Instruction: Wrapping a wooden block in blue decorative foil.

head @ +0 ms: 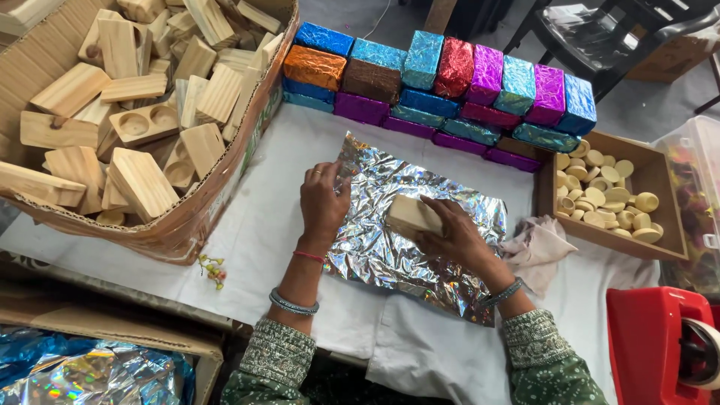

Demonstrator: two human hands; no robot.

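Right hand (450, 232) grips the wooden block (412, 215) mid-frame; left hand (322, 199) lies open, flattening the silver foil (390, 255). Centre the block squarely.

Wooden block (412, 215): near end covered by the right hand (450, 234); underside not visible. Foil sheet (409, 225): left edge hidden under the left hand (322, 201). Cardboard box of wooden blocks (180, 225): cut off at top and left frame edges. Red tape dispenser (660, 345): cropped at right and bottom. Clear plastic bin (694, 195): cropped at right, contents blurred, unidentifiable. Chair (600, 37): top cut off.
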